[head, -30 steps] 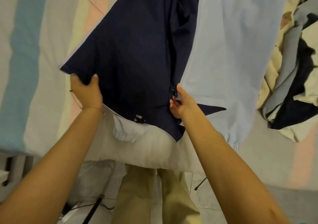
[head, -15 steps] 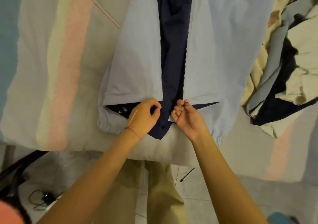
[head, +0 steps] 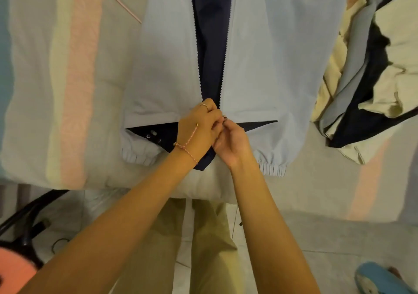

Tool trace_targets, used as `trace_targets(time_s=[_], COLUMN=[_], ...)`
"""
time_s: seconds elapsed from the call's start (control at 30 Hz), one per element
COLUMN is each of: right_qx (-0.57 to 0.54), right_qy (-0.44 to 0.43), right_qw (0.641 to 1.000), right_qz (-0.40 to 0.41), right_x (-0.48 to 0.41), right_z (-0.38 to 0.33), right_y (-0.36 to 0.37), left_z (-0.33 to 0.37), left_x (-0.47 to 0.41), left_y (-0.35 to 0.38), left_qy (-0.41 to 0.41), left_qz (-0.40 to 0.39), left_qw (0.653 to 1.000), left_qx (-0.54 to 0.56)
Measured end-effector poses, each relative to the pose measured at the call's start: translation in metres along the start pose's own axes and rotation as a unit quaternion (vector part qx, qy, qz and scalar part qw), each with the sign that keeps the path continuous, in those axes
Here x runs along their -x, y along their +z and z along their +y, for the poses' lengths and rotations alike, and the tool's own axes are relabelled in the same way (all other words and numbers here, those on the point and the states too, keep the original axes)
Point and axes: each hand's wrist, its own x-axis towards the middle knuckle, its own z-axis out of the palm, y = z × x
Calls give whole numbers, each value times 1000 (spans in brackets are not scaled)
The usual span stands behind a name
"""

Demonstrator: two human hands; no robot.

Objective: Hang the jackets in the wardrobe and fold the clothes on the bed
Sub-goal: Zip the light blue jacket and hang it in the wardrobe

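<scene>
Since a second ago the left hand [head: 199,131] has come in from the far edge, where it was flipping the dark-lined front panel over. It now sits right up against the right hand [head: 231,143] at the bottom hem. The pale blue jacket [head: 267,67] lies flat on its back on the striped bed [head: 74,90], right at the edge nearest the person. Its two fronts are pulled almost together, with only a strip of navy lining [head: 211,45] showing up the middle.

Looks to me like they're trying to start the zip. The left fingers are curled tight, pinching the jacket's left front at the very bottom of the teeth. The right fingers are pinched around the little zipper pull [head: 225,119] on the other side. Both are closed grips, fingertips touching each other. Holding it low like that makes sense, since you have to line up both ends before anything slides. Whether the pin is actually seated yet I can't tell, the fingers cover it.

Zipping it first is probably so it stays put on the pink hanger [head: 122,4], which is lying just up and left of the jacket. The pile of clothes [head: 371,72] off to the right is untouched, so the folding hasn't started.
</scene>
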Motion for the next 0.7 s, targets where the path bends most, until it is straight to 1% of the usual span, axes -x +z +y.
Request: trace_targets(time_s=[0.07, 0.13, 0.2, 0.27, 0.4, 0.5, 0.57, 0.6, 0.63, 0.67, 0.7], right_qx=[-20, 0, 80, 147, 161, 184, 170, 166, 171, 182, 193], right_qy=[-3, -5, -30, -54, -80, -80, -54, -44, -41, -43, -48], right_qw=[1000, 1000, 996, 986, 982, 979, 984, 985, 984, 982, 980], right_qz=[-1, -2, 24, 55, 66, 39, 27, 24, 23, 21, 20], right_x=[1, 5, 10, 16, 25, 25, 21, 18, 15, 13, 10], right_z=[1, 1, -1, -4, -5, -2, -2, -3, -4, -6, -7], right_y=[-1, -1, -5, -11, -21, -24, -26, -25, -24, -23, -22], left_z=[1, -3, -8, -11, -13, -16, -20, -23, -25, -24, -21], left_x=[4, 5, 4, 7, 8, 3, 4, 5, 8, 11, 14], left_y=[0, -2, -4, -2, 3, 0, -3, -5, -7, -9, -11], left_qy=[46, 106, 166, 209, 262, 280, 261, 231, 181, 110, 18], left_qz=[18, 45, 60, 56, 30, 14, 8, 6, -1, 3, 27], left_qw=[998, 991, 980, 971, 960, 955, 961, 970, 983, 994, 998], left_qx=[-38, -74, -96, -102, -93, -98, -88, -71, -42, -1, 55])
